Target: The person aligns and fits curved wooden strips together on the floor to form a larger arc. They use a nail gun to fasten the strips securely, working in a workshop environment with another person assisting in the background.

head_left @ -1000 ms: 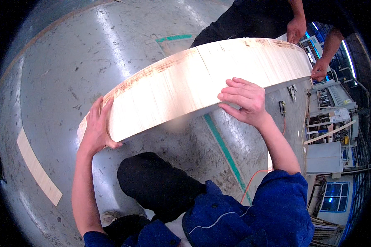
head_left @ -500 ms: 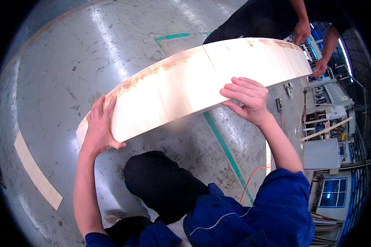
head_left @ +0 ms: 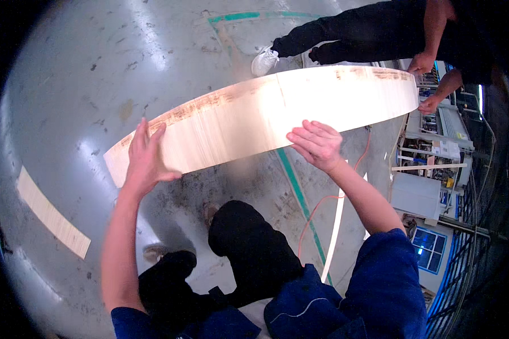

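Above the grey floor (head_left: 181,34) is a long curved wooden panel (head_left: 232,124), its right end held by a co-worker (head_left: 373,34). Left of the panel lies a pale strip (head_left: 54,213). The hands are apart: the left hand (head_left: 143,163) clasps the panel's left end; the right hand (head_left: 319,147) meets its near edge, grip unclear.

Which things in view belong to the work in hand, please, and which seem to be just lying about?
In use:
Curved wooden panel
Left hand, at its left end
Right hand, at its near edge
Co-worker's hands, at its right end

Apparently just lying about:
Curved pale strip, far left
Orange cord
Long pale strip, lower right
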Action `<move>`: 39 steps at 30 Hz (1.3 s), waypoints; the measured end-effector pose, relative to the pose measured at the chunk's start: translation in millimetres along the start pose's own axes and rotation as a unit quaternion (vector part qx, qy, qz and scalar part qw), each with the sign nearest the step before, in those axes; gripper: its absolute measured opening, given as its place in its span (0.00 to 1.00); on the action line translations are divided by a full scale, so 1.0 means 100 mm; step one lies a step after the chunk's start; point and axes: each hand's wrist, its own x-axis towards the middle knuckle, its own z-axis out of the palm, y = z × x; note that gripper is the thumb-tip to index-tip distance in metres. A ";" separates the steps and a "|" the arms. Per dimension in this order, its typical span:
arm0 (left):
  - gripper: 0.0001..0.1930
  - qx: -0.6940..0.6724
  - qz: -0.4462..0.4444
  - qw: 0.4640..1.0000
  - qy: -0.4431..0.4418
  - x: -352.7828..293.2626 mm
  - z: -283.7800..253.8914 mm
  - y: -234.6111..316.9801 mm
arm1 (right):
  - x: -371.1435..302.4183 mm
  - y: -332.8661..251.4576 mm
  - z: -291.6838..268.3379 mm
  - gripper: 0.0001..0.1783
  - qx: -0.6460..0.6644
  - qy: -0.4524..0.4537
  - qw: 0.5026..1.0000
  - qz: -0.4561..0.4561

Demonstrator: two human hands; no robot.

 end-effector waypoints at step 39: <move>0.34 -0.170 -0.008 0.971 0.168 1.54 0.41 2.18 | 0.25 0.48 -0.29 0.19 0.195 -0.181 0.963 0.025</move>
